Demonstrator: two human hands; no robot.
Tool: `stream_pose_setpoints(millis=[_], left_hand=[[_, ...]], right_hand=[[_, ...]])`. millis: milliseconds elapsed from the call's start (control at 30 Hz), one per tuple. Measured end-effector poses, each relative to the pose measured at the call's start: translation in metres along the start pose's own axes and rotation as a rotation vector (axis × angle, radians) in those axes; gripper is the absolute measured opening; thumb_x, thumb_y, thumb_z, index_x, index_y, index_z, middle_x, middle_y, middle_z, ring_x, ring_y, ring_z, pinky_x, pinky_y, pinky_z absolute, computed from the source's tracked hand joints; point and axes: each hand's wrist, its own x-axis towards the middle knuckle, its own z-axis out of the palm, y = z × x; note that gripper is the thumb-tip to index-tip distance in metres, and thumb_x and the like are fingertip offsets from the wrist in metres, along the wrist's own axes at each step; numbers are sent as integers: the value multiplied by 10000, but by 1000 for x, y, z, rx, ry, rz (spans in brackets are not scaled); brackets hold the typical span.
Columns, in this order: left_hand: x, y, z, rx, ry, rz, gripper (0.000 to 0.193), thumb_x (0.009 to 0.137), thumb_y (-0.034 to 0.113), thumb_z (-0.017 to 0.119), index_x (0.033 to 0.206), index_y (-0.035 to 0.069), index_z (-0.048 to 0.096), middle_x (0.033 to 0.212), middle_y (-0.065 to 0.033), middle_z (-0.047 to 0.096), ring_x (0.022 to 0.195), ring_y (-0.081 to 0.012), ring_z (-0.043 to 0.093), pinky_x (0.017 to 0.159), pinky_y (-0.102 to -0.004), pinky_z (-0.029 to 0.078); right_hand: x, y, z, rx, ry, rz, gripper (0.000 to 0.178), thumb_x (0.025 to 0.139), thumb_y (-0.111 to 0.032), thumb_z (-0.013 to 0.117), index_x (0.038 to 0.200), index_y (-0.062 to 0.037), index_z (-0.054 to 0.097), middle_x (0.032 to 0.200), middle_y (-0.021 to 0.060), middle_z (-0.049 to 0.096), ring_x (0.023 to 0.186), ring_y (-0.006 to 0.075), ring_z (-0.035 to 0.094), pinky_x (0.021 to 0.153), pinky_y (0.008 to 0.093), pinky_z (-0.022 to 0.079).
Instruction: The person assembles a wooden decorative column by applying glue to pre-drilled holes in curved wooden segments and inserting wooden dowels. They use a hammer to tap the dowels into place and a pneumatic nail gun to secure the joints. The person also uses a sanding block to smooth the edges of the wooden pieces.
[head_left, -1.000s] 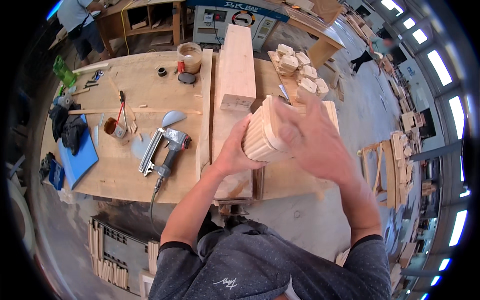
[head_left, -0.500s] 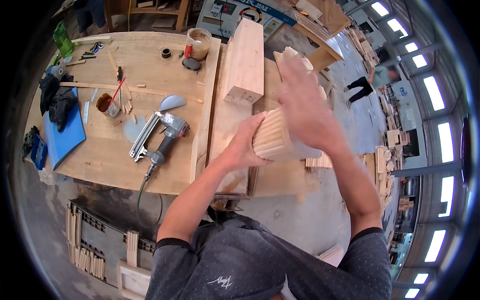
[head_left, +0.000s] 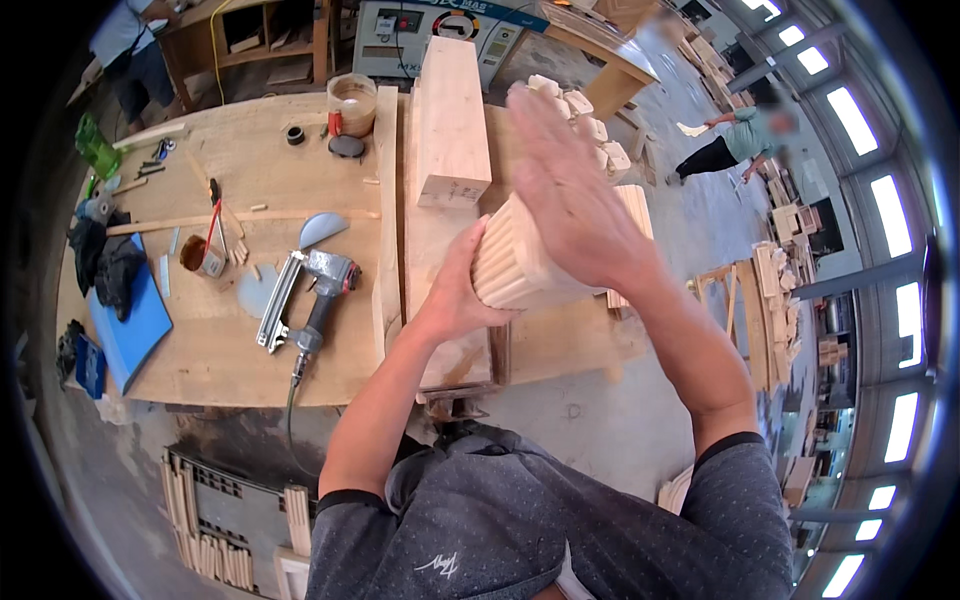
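Observation:
My left hand (head_left: 462,290) grips a pale fluted wooden block (head_left: 502,262) by its left side, thumb up along the ridged face. Rounded grooves run along this block, which is held tilted over the right part of the workbench. Flat and with fingers stretched out, my right hand (head_left: 575,195) lies against the block's right side; its fingers are smeared by motion and hide part of it. Just beyond the block, a long square wooden post (head_left: 453,120) lies on the bench. Several small pale wooden pieces (head_left: 610,155) sit behind my right hand.
On the workbench (head_left: 345,375) to the left lie a nail gun (head_left: 315,295) with its hose, a cup of brown stuff (head_left: 203,258), a blue folder (head_left: 140,330) and a plastic tub (head_left: 352,105). Stacked wood stands at right; a person (head_left: 735,140) is on the floor beyond.
The whole view has shifted, so the bench and block appear further left. My right hand stays flat by the block, still blurred. The person at far right has changed stance, arms spread.

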Motion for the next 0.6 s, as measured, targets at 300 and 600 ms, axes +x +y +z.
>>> stream_pose_setpoints(millis=[300, 600], left_hand=[[0, 13, 1, 234, -107, -114, 921, 636, 221, 978, 1418, -4, 547, 1331, -138, 643, 1251, -277, 624, 1072, -394, 508], [-8, 13, -17, -211, 50, -182, 769, 726, 143, 878, 1394, -28, 538, 1308, -120, 660, 1130, -248, 677, 1023, -372, 544]], right_hand=[[-35, 9, 36, 107, 42, 8, 706, 1020, -351, 530, 1584, 45, 375, 1655, 258, 355, 1597, 414, 219, 1302, 573, 106], [-179, 37, 2, 633, 148, 453, 827, 926, -288, 740, 1595, 9, 356, 1664, 243, 329, 1575, 388, 262, 1275, 465, 265]])
